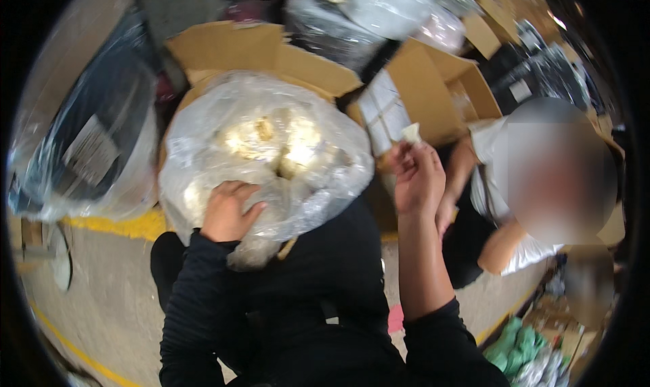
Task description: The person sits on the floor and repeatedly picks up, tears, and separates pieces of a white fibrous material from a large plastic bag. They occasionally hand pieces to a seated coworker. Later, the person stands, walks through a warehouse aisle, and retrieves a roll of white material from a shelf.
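A large clear plastic bag (318, 197) bulges out of an open cardboard box (227, 45) in front of me. Shiny pale gold contents show through the film, but I cannot make out what they are. My left hand (229, 213) rests on the near left side of the bag, thumb and fingers apart, holding nothing. To the right of the bag, my right hand (418, 177) is raised, with its fingers pinched on a small off-white scrap (411, 132). Whether the scrap is tape or paper cannot be made out.
Another person (491, 184) sits close at the right. Beyond my right hand stands a second open carton (433, 82) with white labels. A plastic-wrapped bundle (101, 130) is on the left. More wrapped bags (338, 21) lie behind; green plastic (514, 346) lies at the lower right.
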`<move>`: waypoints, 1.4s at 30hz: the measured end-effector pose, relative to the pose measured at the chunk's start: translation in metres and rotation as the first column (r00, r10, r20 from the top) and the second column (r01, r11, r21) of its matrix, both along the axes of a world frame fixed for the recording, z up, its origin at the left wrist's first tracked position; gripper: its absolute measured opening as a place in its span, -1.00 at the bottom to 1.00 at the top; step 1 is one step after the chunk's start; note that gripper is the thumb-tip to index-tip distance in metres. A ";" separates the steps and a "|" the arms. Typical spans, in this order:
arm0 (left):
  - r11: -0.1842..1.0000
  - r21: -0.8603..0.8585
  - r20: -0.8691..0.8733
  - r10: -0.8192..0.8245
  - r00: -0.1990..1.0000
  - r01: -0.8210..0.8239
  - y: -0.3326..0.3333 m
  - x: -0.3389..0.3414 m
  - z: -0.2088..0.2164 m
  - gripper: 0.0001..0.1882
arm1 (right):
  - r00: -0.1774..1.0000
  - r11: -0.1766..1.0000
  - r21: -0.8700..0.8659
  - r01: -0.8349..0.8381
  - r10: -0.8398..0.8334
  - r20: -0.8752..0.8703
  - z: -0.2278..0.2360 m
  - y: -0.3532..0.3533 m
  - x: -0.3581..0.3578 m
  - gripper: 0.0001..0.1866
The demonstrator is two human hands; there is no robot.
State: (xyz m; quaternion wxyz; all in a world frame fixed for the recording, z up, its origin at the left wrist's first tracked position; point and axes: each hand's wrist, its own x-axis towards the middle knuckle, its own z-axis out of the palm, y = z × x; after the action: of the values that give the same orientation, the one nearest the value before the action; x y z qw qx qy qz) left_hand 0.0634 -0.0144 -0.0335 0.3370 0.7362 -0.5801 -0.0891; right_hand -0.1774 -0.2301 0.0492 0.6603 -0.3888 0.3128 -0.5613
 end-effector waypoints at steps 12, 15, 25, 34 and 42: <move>0.993 0.119 -0.019 -0.023 1.000 0.026 -0.009 -0.001 -0.015 -0.66 | 0.901 0.889 0.320 0.327 -0.396 0.180 -0.021 -0.048 -0.081 -0.83; 0.995 0.095 0.006 -0.024 1.000 0.024 -0.008 -0.001 -0.015 -0.66 | 0.902 0.863 0.368 0.346 -0.414 0.124 -0.032 -0.042 -0.083 -0.76; 0.999 0.055 0.014 0.001 1.000 -0.001 -0.006 0.001 -0.016 -0.66 | 0.895 0.860 0.426 0.282 -0.395 0.206 -0.074 -0.043 -0.111 -0.74; 0.997 0.080 0.000 -0.002 1.000 0.002 -0.007 0.001 -0.013 -0.67 | 0.908 0.875 0.355 0.329 -0.396 0.137 -0.078 -0.033 -0.109 -0.75; 0.971 0.020 -0.149 0.238 0.960 -0.238 -0.032 0.013 -0.007 -0.70 | 0.993 0.996 -0.022 -0.085 0.087 0.079 -0.047 0.010 -0.031 -0.78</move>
State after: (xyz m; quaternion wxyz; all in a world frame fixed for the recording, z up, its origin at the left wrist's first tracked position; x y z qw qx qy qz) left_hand 0.0765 -0.0461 -0.0406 0.3873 0.7920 -0.4604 -0.1036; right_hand -0.2084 -0.2202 0.0026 0.6921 -0.3854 0.2640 -0.5502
